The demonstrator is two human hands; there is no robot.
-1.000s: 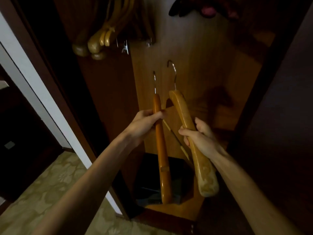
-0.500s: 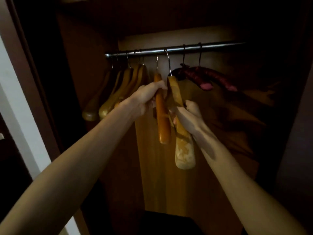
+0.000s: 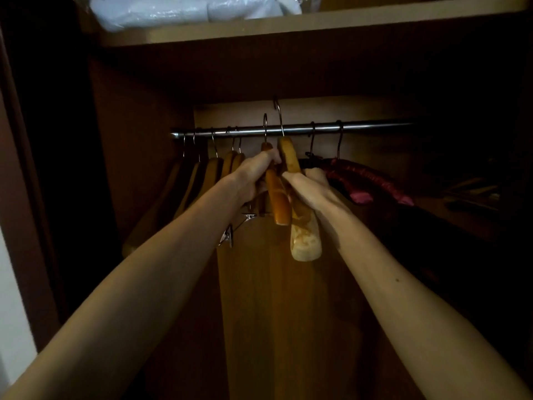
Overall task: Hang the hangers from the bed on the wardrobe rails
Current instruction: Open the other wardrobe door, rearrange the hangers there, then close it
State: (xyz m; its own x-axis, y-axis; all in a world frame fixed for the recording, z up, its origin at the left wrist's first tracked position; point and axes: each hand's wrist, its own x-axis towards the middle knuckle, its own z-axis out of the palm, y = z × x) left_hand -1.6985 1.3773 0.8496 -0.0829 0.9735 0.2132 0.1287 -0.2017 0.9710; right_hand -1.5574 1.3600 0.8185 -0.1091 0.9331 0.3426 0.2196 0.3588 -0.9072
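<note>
Forearms: two bare arms reach up and forward into the open wardrobe.
Left hand (image 3: 253, 176): fingers curled tight around the darker orange wooden hanger (image 3: 278, 197), near its top.
Right hand (image 3: 307, 184): fingers closed around the paler wooden hanger (image 3: 302, 226), whose worn broad end hangs below the hand.
Held hangers: side by side, nearly touching; both metal hooks rise to the chrome rail (image 3: 375, 127), the paler one's above it. Whether either hook rests on the rail cannot be told.
Left of hands: hung wooden hangers (image 3: 213, 168), one bearing metal clips (image 3: 227, 236).
Right of hands: two dark red padded hangers (image 3: 363, 180) on the rail.
Above: shelf (image 3: 288, 28) carrying plastic-wrapped white bedding (image 3: 184, 7).
</note>
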